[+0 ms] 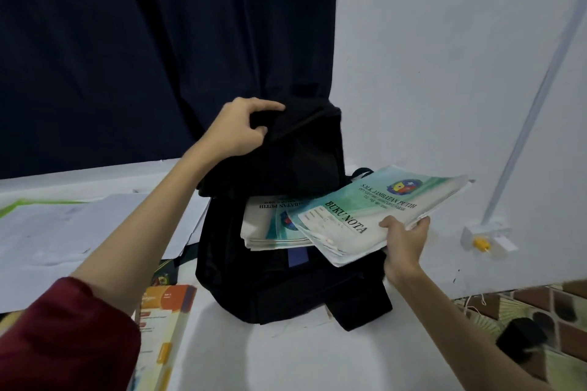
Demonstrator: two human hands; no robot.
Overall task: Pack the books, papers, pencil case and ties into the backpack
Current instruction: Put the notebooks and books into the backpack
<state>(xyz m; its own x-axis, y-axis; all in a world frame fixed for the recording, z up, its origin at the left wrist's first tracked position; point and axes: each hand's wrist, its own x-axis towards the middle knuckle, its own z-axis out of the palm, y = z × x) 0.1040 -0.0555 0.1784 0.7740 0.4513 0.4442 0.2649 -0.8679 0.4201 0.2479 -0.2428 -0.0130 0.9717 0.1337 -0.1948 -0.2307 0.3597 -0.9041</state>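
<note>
A black backpack (270,289) stands on the white table (286,359), its mouth open toward me. My left hand (236,128) grips the backpack's top flap and holds it up. My right hand (405,243) pinches a stack of green-and-white notebooks (374,216) marked "BUKU NOTA" by its near right corner, with its far end over the bag's opening. Another stack of similar notebooks (270,228) lies partly inside the mouth. White papers (79,225) lie on the table to the left. An orange-covered book (162,327) lies at the lower left.
A dark blue curtain (158,41) hangs behind the table, beside a white wall (444,73). A wall socket with a yellow part (479,243) sits low on the right. Patterned floor tiles (540,311) and a black object (521,341) show at the lower right.
</note>
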